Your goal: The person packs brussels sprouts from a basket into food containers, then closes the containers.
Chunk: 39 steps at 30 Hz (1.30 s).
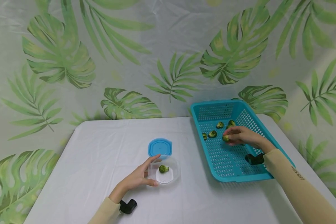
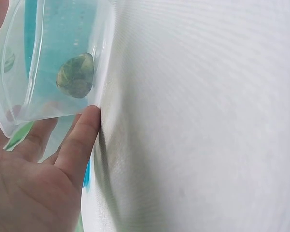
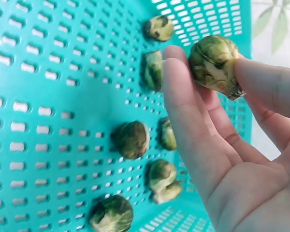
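Note:
My right hand [image 1: 245,137] pinches a Brussels sprout [image 3: 215,65] between thumb and fingertips, raised above the floor of a turquoise plastic basket [image 1: 232,179]. Several other sprouts lie loose in the basket, among them one sprout [image 3: 131,139] near the held one in the right wrist view. My left hand [image 1: 138,177] holds a small clear plastic container [image 1: 173,174] from its left side, thumb at the near side and fingers round the far side. A single sprout [image 1: 163,169] sits inside that container, seen through its wall in the left wrist view.
A blue lid [image 1: 160,147] lies on the white-covered table [image 1: 100,155] just behind the container. The basket stands to the right, its walls rising round the right hand. A leaf-patterned curtain [image 1: 173,37] hangs behind the table.

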### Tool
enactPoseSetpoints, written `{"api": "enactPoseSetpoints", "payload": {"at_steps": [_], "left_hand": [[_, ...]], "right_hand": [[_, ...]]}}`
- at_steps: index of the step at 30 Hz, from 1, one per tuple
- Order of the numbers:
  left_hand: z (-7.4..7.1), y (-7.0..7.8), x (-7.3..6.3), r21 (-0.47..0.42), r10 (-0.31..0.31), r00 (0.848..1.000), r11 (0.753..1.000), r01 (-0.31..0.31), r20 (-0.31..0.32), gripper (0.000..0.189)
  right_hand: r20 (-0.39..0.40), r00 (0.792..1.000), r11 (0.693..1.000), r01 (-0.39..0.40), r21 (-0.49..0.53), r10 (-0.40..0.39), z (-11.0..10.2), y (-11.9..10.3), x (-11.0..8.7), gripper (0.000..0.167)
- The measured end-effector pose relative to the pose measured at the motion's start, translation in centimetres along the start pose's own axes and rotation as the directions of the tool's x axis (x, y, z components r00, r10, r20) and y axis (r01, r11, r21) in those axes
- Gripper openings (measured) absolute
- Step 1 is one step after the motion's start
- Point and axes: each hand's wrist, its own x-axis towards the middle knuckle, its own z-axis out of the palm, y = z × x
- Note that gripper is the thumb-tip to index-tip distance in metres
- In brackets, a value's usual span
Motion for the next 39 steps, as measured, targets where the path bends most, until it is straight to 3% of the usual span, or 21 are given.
{"api": "enactPoseSetpoints", "payload": {"at_steps": [16,39], "left_hand": [[0.1,-0.1,0.0,-0.004,0.007,1.000,1.000,-0.007,-0.001,0.094],[0.1,-0.2,-0.1,-0.019,0.007,1.000,1.000,-0.007,-0.003,0.094]], "right_hand": [[-0.032,0.996,0.994,0.085,-0.073,-0.088,1.5,-2.6,0.0,0.033],[0.050,0.973,0.972,0.228,-0.065,-0.225,5.5,-6.9,-0.1,0.028]]}}
